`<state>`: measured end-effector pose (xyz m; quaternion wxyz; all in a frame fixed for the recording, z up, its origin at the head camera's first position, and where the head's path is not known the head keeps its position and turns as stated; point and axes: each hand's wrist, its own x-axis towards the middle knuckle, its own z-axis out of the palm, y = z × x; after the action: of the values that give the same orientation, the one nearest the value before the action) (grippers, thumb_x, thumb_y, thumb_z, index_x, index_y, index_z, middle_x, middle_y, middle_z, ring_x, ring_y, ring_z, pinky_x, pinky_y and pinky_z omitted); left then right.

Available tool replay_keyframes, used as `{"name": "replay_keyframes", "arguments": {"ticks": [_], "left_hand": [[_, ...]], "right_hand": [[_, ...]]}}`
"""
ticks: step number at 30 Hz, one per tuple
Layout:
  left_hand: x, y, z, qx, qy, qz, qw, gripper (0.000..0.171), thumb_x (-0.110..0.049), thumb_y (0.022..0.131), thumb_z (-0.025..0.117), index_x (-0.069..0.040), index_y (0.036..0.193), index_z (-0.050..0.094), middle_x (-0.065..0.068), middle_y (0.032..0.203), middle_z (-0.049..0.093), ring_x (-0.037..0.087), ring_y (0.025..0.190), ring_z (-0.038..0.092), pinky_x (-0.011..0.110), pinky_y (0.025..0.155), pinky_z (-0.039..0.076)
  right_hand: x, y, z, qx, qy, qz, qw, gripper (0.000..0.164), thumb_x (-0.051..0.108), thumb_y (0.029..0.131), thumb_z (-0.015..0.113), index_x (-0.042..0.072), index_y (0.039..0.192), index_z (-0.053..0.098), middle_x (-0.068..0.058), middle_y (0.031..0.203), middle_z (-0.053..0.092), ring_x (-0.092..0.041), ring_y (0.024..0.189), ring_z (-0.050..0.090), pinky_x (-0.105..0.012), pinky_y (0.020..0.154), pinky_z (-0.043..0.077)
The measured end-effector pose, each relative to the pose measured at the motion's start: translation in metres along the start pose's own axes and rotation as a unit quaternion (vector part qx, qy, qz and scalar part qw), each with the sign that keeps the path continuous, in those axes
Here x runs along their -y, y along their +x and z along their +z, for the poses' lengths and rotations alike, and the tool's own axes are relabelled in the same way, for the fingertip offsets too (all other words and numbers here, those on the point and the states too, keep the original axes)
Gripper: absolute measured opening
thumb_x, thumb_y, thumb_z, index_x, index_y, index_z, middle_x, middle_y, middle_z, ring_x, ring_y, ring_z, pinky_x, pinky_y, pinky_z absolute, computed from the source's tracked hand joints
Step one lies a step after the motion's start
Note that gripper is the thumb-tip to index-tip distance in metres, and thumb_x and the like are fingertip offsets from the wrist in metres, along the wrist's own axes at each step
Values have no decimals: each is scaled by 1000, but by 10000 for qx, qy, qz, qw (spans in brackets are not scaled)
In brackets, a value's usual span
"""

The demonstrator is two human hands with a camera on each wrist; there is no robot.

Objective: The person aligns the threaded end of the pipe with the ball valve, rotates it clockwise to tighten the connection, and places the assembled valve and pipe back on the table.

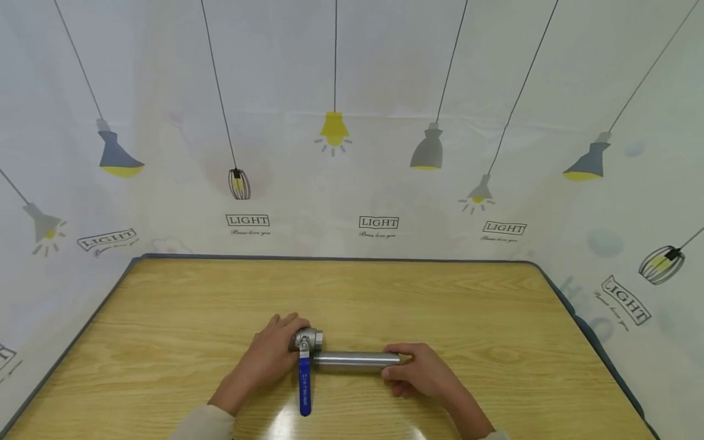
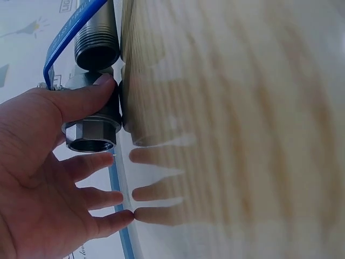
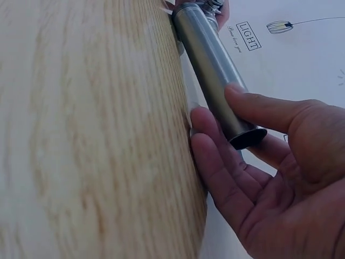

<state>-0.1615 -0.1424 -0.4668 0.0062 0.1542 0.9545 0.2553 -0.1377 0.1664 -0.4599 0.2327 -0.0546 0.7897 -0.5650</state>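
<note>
Pointing toward the person, the long, flat, blue-covered lever (image 1: 305, 385) sticks out from a squat silver-grey metal ball valve (image 1: 314, 338), and its overhang could tip or twist the piece, so the stout body looks the surer hold. Near the lever, a straight, smooth, silver-grey metal pipe (image 1: 354, 361) lies crosswise between the 2 hands, its externally threaded end (image 2: 97, 46) just beside the valve and not inside it. The right hand (image 1: 422, 370) pinches the plain far end between thumb and index finger, the remaining fingers bent loosely below. The left hand (image 1: 273, 348) holds the valve body with the thumb across it; 3 fingers are spread apart toward the table, while the index finger is mostly hidden. Both metal pieces look stiff, fairly heavy and hard to break; the polished pipe may slip or roll under a light pinch, so a grip further round its wall seems safer, clear of the threads. Beyond the hands stretches the glossy, yellow-brown wood-grain table (image 1: 484, 305), and behind it hangs a whitish sheet (image 1: 308, 201) printed with lamps and the word LIGHT
</note>
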Motion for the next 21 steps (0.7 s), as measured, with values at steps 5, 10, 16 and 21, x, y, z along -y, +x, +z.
{"name": "replay_keyframes", "arguments": {"ticks": [5, 10, 16, 21], "left_hand": [[0, -1, 0, -121, -271, 13, 9996, 45, -1, 77, 74, -20, 115, 62, 11, 131, 60, 55, 130, 37, 76, 96, 31], [1, -2, 1, -139, -592, -40, 9981, 43, 0, 76, 74, -22, 111, 62, 8, 127, 63, 55, 132, 35, 76, 96, 30], [-1, -1, -2, -139, -955, -231, 9951, 45, 2, 76, 72, -18, 115, 62, 13, 123, 64, 53, 130, 40, 69, 101, 33], [-2, 0, -4, -223, -1261, -353, 9911, 45, 3, 76, 72, -18, 115, 63, 5, 108, 67, 28, 102, 62, 48, 89, 50]], "right_hand": [[-4, 2, -1, 45, 387, -112, 9992, 54, 20, 84, 76, -4, 130, 56, -11, 83, 71, -20, 68, 68, -36, 64, 59], [-6, 4, -2, 88, 705, -112, 9974, 57, 21, 86, 75, -5, 132, 53, -13, 86, 70, -19, 69, 67, -38, 66, 59], [-5, 7, -3, 29, 1103, -54, 9939, 56, 23, 88, 72, -5, 132, 52, -11, 80, 68, -18, 68, 66, -37, 66, 59], [-5, 9, -7, 38, 1477, -77, 9890, 47, 21, 90, 69, -6, 126, 54, -8, 76, 66, -17, 66, 65, -36, 65, 59]]}}
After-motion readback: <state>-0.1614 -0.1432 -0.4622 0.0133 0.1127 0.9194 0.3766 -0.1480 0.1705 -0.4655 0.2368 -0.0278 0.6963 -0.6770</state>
